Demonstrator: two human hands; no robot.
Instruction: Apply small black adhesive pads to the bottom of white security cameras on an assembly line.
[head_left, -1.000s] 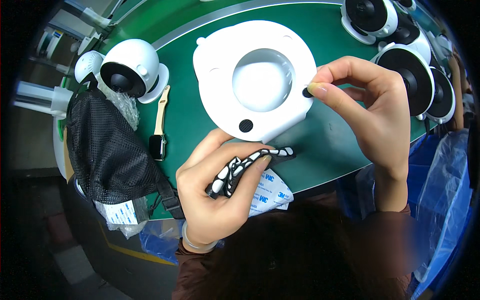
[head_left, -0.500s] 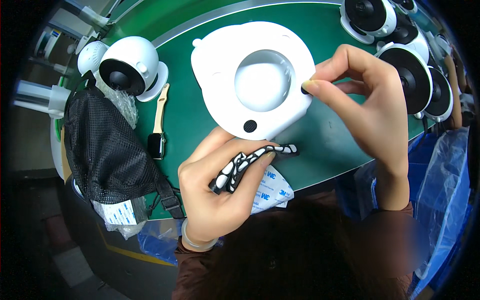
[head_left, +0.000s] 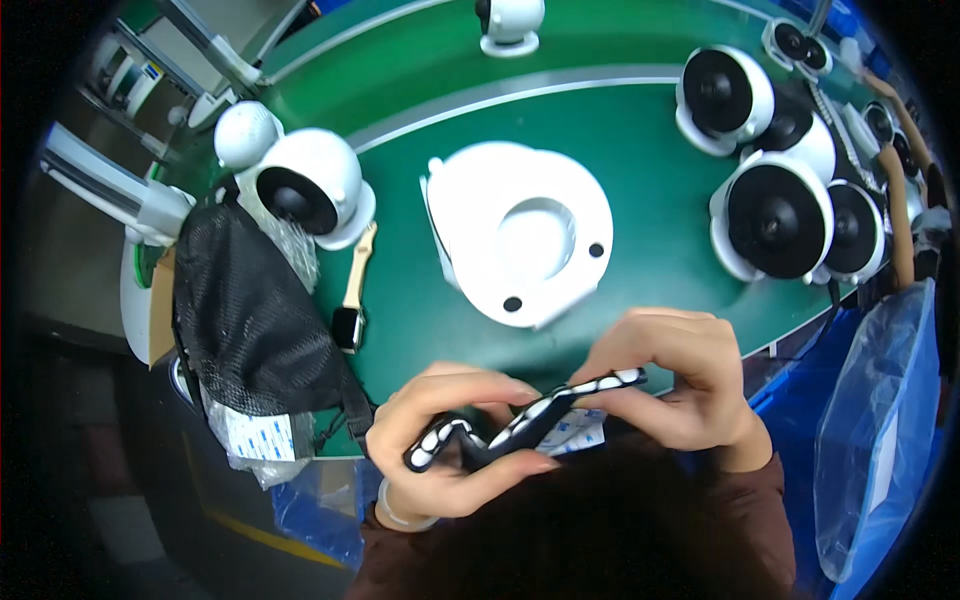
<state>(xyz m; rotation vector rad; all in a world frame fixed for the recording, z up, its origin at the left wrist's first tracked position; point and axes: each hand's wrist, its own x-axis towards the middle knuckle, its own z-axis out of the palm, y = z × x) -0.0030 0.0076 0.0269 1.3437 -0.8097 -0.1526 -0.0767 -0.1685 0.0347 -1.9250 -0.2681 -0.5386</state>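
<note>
In front of me, a black strip with white oval spots [head_left: 535, 418] is bent and pinched between both hands. My left hand [head_left: 440, 435] grips its folded left part, thumb and fingers closed on it. Thumb and fingertips of my right hand [head_left: 685, 375] pinch the strip's other end. Beyond my hands lies a white rounded plastic housing [head_left: 475, 215] with a large round opening, touched by neither hand. Two small black round pads, a lower one [head_left: 513, 304] and a right one [head_left: 596, 250], sit on its face. Blue-printed white paper [head_left: 578, 432] shows partly behind the strip.
To the left are a black mesh bag [head_left: 245, 310], a watch with a beige strap [head_left: 354, 290] and a white ball-shaped device [head_left: 325, 180]. Several similar devices [head_left: 775, 215] stand at the right. A blue bin with clear plastic lining [head_left: 870, 430] is beyond the table edge.
My right hand has left the housing's right edge and come down to the strip. The housing lies farther from my hands, with a black pad visible where my fingers were.
</note>
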